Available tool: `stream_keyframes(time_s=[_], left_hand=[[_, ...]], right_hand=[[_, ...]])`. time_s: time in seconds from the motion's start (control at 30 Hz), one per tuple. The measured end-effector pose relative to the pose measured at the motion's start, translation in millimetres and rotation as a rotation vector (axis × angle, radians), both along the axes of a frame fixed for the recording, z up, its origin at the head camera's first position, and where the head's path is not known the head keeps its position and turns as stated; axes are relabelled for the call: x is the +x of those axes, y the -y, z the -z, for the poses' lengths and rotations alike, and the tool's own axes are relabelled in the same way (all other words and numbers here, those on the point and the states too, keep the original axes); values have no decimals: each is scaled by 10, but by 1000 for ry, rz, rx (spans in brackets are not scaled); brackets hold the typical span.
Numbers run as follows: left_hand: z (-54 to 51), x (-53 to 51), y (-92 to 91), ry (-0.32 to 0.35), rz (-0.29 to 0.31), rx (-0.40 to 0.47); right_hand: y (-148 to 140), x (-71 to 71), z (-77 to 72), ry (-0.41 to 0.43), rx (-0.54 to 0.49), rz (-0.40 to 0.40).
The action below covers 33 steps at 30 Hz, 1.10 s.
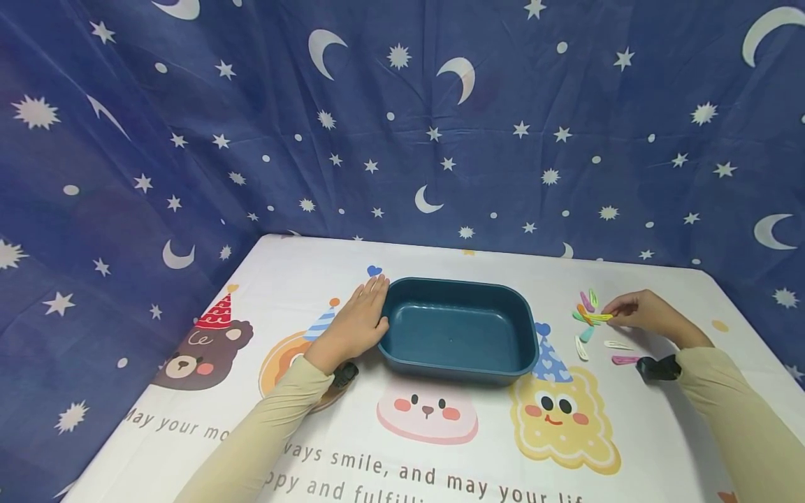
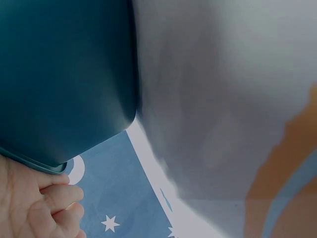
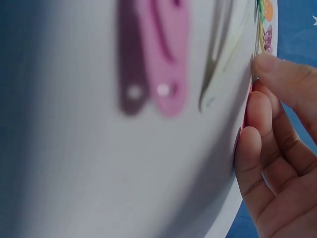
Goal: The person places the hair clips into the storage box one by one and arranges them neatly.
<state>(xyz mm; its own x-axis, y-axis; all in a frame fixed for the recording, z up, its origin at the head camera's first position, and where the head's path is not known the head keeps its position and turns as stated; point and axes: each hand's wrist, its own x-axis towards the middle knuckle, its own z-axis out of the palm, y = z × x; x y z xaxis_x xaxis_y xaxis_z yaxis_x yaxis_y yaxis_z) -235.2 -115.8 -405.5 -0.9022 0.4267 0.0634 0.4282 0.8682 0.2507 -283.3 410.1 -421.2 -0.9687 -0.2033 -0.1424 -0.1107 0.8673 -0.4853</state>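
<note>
Currently the right hand is pinching a yellow hair clip among other clips at the frame's right, while the left hand, fingers extended, is touching the blue bin at centre.

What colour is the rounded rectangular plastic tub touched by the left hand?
Dark teal; the tub shows best in the head view.

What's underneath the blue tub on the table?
White tablecloth lies under the tub. A printed pink face shows past its near edge; anything the tub covers can't be seen.
</note>
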Motion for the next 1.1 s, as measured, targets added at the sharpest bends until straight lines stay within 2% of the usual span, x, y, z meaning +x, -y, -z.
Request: stream_keyframes(time_s=[0.67, 0.97, 1.1], left_hand=[[7, -3, 3, -9, 6, 15], [25, -11, 3, -8, -1, 11], [25, -13, 3, -8, -1, 12]], right_hand=[[-63, 64, -51, -3, -22, 31], [-113, 76, -134, -49, 8, 44], [-107, 86, -208, -64, -17, 59]])
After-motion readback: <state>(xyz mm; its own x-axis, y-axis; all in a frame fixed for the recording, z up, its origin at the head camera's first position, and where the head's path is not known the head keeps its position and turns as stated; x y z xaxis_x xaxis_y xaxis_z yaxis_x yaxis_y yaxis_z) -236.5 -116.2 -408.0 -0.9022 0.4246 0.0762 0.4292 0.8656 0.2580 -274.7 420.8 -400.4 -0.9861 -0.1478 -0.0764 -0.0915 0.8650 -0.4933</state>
